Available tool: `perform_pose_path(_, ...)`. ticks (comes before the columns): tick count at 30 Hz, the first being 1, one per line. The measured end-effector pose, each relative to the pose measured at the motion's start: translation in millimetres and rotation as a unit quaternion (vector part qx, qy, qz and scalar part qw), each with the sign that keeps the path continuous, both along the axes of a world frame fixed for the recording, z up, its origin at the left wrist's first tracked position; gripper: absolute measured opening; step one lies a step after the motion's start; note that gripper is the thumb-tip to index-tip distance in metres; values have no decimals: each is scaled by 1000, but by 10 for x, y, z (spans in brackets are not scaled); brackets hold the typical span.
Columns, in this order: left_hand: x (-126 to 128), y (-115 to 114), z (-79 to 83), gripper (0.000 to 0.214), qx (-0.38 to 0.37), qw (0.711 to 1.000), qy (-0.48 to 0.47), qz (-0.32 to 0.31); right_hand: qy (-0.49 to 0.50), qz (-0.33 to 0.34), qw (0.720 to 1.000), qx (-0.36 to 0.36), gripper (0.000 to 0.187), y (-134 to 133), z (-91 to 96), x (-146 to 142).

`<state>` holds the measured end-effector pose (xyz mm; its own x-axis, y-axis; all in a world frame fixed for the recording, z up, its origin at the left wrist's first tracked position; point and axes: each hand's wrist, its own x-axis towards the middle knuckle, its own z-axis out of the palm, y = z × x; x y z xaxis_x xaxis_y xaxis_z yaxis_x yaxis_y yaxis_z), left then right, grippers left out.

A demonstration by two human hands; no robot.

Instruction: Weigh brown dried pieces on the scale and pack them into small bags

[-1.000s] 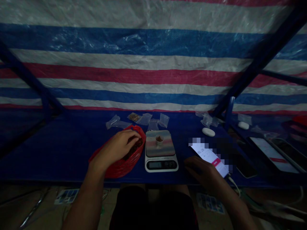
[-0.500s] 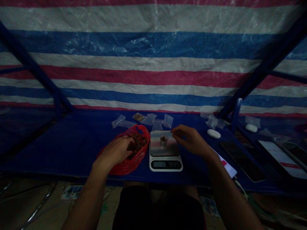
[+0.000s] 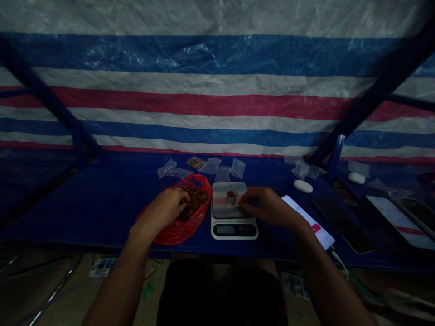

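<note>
A red plastic bag (image 3: 173,233) lies wide at its mouth, holding many small dark reddish-brown pieces (image 3: 197,201). My left hand (image 3: 168,206) rests in the mouth of the bag, its fingers curled against the pieces; whatever they grip is hidden. To the right of the bag stands a white digital kitchen scale (image 3: 234,232) with a metal plate and a lit display. On the plate sits a small clear cup (image 3: 231,197) with brown bits in it. Over the plate's right edge is my right hand (image 3: 263,206), fingertips pinched close beside the cup, their contents too small to make out.
Several small clear zip bags (image 3: 212,165) lie behind the scale, one with brownish contents (image 3: 195,162). To the right are a white oval case (image 3: 303,186), a lit phone (image 3: 314,226) on a cable and a dark phone (image 3: 343,226). Striped sheeting (image 3: 217,106) hangs behind the blue table.
My right hand has moved down and slightly left over the plate, nearer the cup. The left hand stays at the bag with its fingers a little more curled. The view has tilted slightly.
</note>
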<state>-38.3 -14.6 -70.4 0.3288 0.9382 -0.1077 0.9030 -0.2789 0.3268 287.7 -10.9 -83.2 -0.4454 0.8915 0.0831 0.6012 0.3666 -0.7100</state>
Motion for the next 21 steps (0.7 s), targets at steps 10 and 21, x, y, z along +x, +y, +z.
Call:
perform_pose_path(10,8,11,-1,29,-22,1000,0,6,-2,69,995,74,18,318,360,-169)
perform_pose_path(21,174,240,386,21,-8,993,-98,-59,171,-94,976,94,34,730,-71,-234)
